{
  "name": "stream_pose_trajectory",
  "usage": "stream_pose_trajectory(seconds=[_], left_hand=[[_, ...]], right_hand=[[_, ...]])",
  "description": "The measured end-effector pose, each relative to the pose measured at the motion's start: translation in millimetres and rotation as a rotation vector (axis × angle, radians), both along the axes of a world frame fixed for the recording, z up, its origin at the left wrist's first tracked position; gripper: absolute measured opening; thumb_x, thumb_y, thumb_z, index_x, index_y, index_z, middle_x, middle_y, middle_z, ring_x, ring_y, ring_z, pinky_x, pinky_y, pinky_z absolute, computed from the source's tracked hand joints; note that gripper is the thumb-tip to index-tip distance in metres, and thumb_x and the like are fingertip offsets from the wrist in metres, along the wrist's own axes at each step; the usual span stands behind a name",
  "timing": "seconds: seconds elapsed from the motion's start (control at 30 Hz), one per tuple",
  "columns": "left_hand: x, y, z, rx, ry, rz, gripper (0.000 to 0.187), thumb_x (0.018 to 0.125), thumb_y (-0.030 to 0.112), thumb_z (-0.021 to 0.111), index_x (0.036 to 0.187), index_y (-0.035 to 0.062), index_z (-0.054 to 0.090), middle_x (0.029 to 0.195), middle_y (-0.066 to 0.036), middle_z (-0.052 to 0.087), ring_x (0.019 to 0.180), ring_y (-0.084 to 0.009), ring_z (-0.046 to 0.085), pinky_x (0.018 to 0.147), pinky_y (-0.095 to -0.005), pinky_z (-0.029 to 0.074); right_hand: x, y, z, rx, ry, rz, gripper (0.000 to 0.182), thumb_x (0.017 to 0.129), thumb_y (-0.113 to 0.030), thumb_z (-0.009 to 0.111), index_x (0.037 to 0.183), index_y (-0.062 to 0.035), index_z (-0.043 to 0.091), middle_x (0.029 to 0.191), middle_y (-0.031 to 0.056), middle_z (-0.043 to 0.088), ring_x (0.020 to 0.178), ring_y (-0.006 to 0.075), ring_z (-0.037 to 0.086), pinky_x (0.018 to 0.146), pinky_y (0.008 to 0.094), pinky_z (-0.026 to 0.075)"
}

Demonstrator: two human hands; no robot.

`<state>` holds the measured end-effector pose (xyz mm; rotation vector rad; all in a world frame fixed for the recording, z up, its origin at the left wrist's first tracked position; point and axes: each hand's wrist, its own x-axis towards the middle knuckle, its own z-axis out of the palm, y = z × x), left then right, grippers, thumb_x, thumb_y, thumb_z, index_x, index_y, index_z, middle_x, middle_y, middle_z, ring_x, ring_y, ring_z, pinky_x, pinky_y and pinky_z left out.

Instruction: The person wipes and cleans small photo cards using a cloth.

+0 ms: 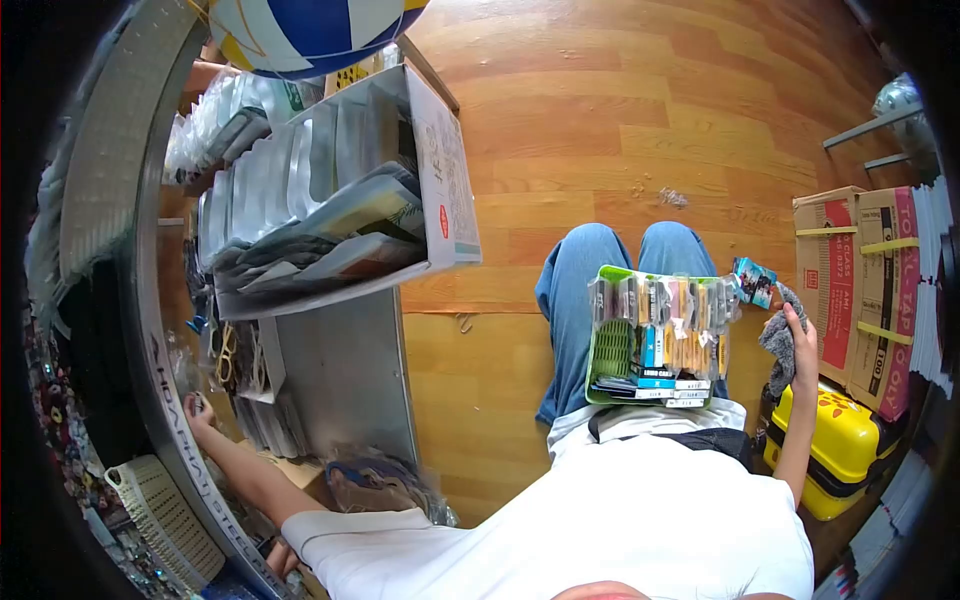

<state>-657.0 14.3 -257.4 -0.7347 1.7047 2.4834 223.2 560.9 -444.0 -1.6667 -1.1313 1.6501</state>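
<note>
Out to the right, my right hand (803, 345) is closed around a fuzzy grey cloth (779, 350). Right by the cloth's upper end is a small blue picture packet (754, 283). A green plastic basket (612, 345) rests on my lap, holding rows of small packs in clear wrap and several little boxes, one lettered "LOMO CARD" (656, 372). My left hand (200, 410) reaches to the metal shelf edge (160, 370) on the left, its fingers curled around something small that I cannot make out.
A white box (447, 180) full of plastic-sleeved sheets stands at upper left, below a ball (315, 30). Cardboard boxes (850, 280) and a yellow case (825, 450) stand at right. A woven basket (165, 520) and part of another hand (283, 560) show at lower left.
</note>
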Motion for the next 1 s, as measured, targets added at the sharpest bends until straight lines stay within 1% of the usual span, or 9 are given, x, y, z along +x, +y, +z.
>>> stream_pose_trajectory(seconds=[0.2,0.37,0.47,0.57,0.63,0.7,0.8,0.9,1.0], left_hand=[[-6.5,-22.1,-43.3,0.015,-0.066,0.037,0.009,0.082,0.001,0.062,0.089,0.0028,0.066,0.085,-0.006,0.069,0.082,-0.0203,0.065,0.077,-0.0335,0.054],[-2.1,-54.9,-29.0,-0.042,-0.079,0.089,0.009,0.082,0.001,0.062,0.09,0.0025,0.066,0.085,-0.006,0.069,0.083,-0.0205,0.065,0.078,-0.0336,0.054],[-74.9,-155.6,-66.2,-0.033,-0.167,0.147,0.011,0.079,-0.002,0.063,0.089,0.0012,0.067,0.086,-0.008,0.069,0.082,-0.022,0.066,0.079,-0.0366,0.056],[-44.0,-146.7,-101.4,0.101,-0.271,0.173,0.014,0.077,-0.004,0.067,0.09,0.0004,0.067,0.086,-0.01,0.07,0.08,-0.0228,0.067,0.08,-0.0404,0.058],[-38.5,-159.0,-118.5,0.114,-0.225,0.346,0.014,0.078,-0.003,0.067,0.091,0.0011,0.068,0.088,-0.01,0.07,0.08,-0.0224,0.068,0.081,-0.0395,0.058],[-27.3,-172.9,-128.5,0.158,-0.166,0.105,0.014,0.078,-0.003,0.066,0.091,0.0008,0.068,0.088,-0.01,0.07,0.081,-0.0229,0.068,0.079,-0.0389,0.058],[-46.1,-167.3,-123.9,0.074,-0.228,0.355,0.012,0.081,-0.001,0.062,0.092,-0.0006,0.068,0.087,-0.012,0.071,0.079,-0.0237,0.068,0.077,-0.0384,0.059],[-50.2,-174.2,-122.0,0.082,-0.159,0.138,0.012,0.084,0.0,0.059,0.093,-0.001,0.067,0.088,-0.013,0.07,0.079,-0.0233,0.068,0.078,-0.0366,0.058],[-51.9,-168.5,-121.6,0.168,-0.199,0.192,0.011,0.084,0.001,0.059,0.092,-0.0004,0.067,0.089,-0.011,0.07,0.081,-0.0213,0.067,0.079,-0.0364,0.057]], right_hand=[[-2.3,3.4,3.3,0.014,-0.043,0.011,0.032,0.092,-0.031,0.063,0.105,-0.0023,0.063,0.079,0.0069,0.066,0.069,0.01,0.063,0.065,0.0233,0.051],[-5.9,6.7,-2.4,-0.023,-0.039,-0.002,0.033,0.091,-0.032,0.063,0.106,-0.003,0.062,0.08,0.0067,0.067,0.069,0.0105,0.063,0.067,0.0232,0.051],[-4.7,8.7,-7.4,-0.027,-0.047,0.002,0.032,0.092,-0.032,0.063,0.107,-0.003,0.063,0.081,0.0065,0.067,0.071,0.0105,0.064,0.067,0.0234,0.051],[-2.7,10.7,-7.6,-0.022,-0.051,0.013,0.033,0.092,-0.032,0.062,0.107,-0.0027,0.063,0.082,0.0058,0.066,0.072,0.0104,0.064,0.068,0.0237,0.051],[-5.0,8.8,-8.4,-0.033,-0.06,0.025,0.034,0.092,-0.033,0.062,0.108,-0.0026,0.062,0.083,0.0053,0.066,0.073,0.0105,0.064,0.069,0.0239,0.051],[-7.3,11.9,-8.1,-0.02,-0.092,0.038,0.032,0.092,-0.032,0.062,0.107,-0.0028,0.063,0.081,0.005,0.066,0.07,0.0095,0.063,0.067,0.0233,0.051],[-11.8,12.4,-5.3,-0.025,-0.08,0.02,0.032,0.092,-0.031,0.063,0.106,-0.0028,0.063,0.08,0.0046,0.066,0.07,0.0092,0.063,0.067,0.0229,0.05],[-14.6,14.7,-3.2,-0.022,-0.069,0.028,0.031,0.092,-0.031,0.063,0.105,-0.0025,0.063,0.08,0.0046,0.066,0.07,0.009,0.063,0.066,0.0224,0.05],[-8.5,16.6,-13.3,-0.039,-0.078,0.044,0.034,0.091,-0.033,0.063,0.106,-0.0032,0.061,0.083,0.0058,0.066,0.073,0.0108,0.064,0.069,0.0237,0.051]])
